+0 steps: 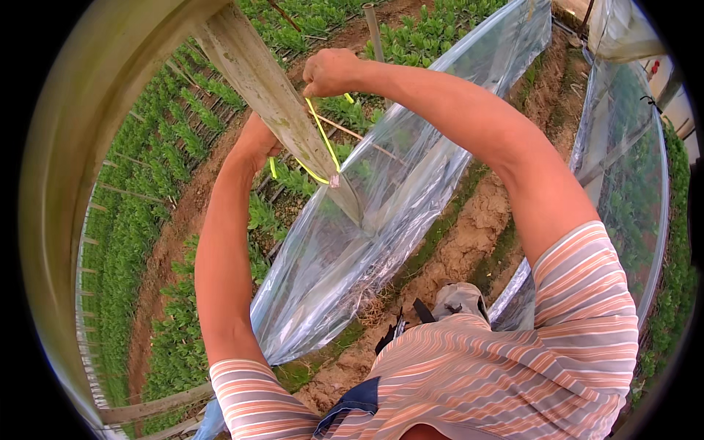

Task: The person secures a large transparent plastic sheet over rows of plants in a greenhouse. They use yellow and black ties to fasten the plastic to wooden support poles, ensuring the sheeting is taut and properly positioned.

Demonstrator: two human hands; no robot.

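Observation:
A thin bright-yellow cord slants across a weathered post, dipping to a small pinkish piece near the post's lower part. My right hand, raised to the right of the post, has its fingers closed on one end of the cord. A short yellow tail sticks out just beyond that hand. My left hand is on the post's other side, its fingers partly hidden by the post. From under those fingers hangs another short yellow end, so the hand appears to grip the cord.
Clear plastic film hangs in a long fold below the post. Rows of leafy green plants grow beyond it. A bare soil strip runs before me, with more film at right. A pale curved beam arches at left; a thin upright pole stands behind.

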